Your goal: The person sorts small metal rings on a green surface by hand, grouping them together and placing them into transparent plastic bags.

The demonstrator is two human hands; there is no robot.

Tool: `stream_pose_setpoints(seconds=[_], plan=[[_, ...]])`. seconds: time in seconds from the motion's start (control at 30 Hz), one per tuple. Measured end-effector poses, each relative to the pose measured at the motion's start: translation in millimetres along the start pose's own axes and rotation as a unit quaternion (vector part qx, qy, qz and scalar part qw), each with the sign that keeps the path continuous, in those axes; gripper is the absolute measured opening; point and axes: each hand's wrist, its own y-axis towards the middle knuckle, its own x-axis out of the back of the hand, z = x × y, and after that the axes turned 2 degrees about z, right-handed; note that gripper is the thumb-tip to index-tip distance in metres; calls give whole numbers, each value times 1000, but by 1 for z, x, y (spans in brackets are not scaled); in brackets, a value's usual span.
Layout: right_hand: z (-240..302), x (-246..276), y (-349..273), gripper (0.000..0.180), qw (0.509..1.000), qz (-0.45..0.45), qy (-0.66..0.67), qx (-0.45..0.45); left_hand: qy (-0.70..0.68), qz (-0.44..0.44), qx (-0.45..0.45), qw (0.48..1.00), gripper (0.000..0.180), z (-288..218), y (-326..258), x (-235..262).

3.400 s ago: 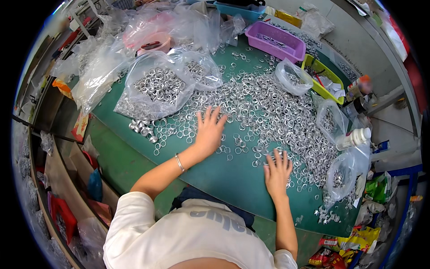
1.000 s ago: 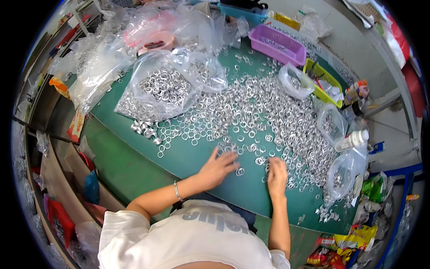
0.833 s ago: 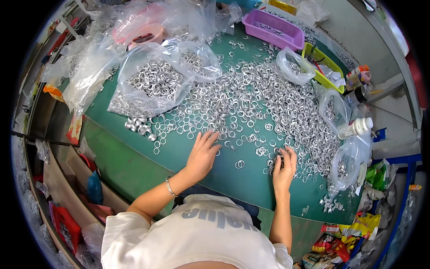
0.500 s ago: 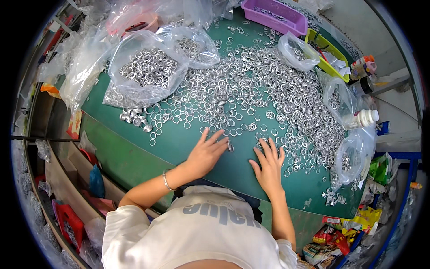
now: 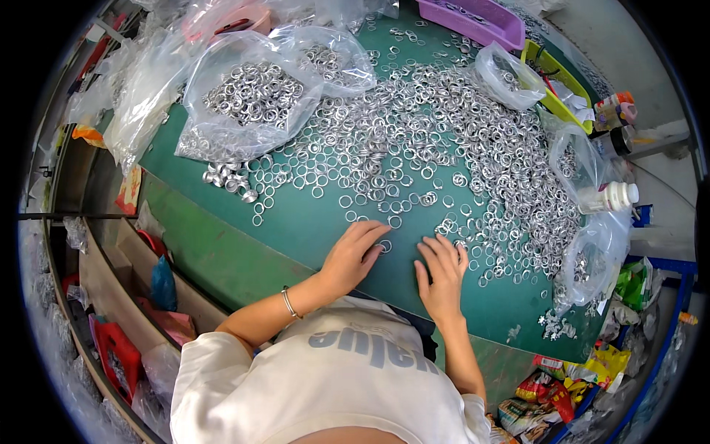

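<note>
Silver-coloured metal rings (image 5: 373, 140) lie in a wide, dense spread across the green table (image 5: 296, 229). My left hand (image 5: 349, 259) is over the near edge of the spread, fingers bent forward and thumb apart. A single ring (image 5: 395, 222) lies by its fingertips, and another ring (image 5: 384, 246) is beside its thumb. To the right, my right hand (image 5: 442, 285) is open on the tabletop, thumb spread away from the fingers. Its fingertips are at a small cluster of rings (image 5: 446, 226), partly covering some. Neither hand visibly grips a ring.
A clear plastic bag (image 5: 196, 144) full of rings stands at the left. Behind are a purple basket (image 5: 473, 22) and a yellow-green basket (image 5: 562, 103). A white bottle (image 5: 610, 197) lies by plastic bags on the right. Wooden compartments (image 5: 122, 296) flank the table's left side.
My left hand's fingers have drawn closer together, and its fingertips have shifted right. My right hand stays near the same rings. The whole view has shifted slightly.
</note>
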Motion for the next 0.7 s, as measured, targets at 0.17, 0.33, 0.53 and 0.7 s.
stream_pose_setpoints(seconds=[0.17, 0.33, 0.53, 0.7], plan=[[10, -13, 25, 42, 1000, -3, 20, 20, 104, 65, -4, 992, 38, -6, -9, 3], [16, 0, 8, 35, 994, 93, -2, 55, 18, 71, -15, 997, 34, 7, -20, -5], [8, 5, 37, 33, 999, -8, 33, 12, -10, 38, -19, 999, 39, -5, -17, -15], [3, -8, 50, 36, 993, 21, -117, 28, 194, -41, 10, 980, 38, 3, 8, 2]])
